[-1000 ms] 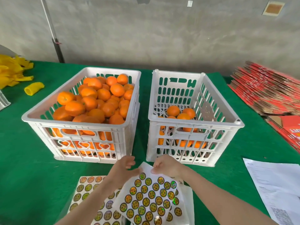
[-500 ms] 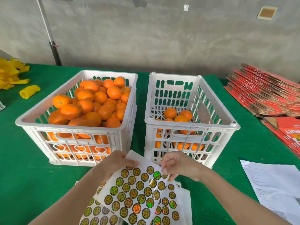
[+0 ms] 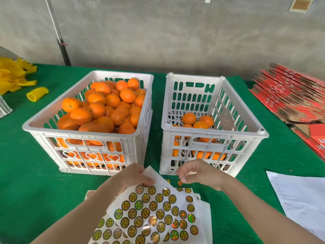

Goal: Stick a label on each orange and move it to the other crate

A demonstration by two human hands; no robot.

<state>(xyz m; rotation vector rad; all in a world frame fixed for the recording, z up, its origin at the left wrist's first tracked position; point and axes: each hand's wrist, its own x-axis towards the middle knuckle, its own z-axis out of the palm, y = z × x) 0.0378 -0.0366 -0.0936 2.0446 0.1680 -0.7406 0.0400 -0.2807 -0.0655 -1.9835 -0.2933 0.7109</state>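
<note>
My right hand (image 3: 198, 174), fingers curled, pinches one round gold holographic label (image 3: 179, 182) just above the white sheet of matching labels (image 3: 158, 208). My left hand (image 3: 130, 178) grips the sheet's top corner. The label print is too small to read. Oranges (image 3: 112, 101) fill the white slotted plastic crate (image 3: 82, 133) beyond my left hand. A few oranges lie in the matching right crate (image 3: 211, 133).
</note>
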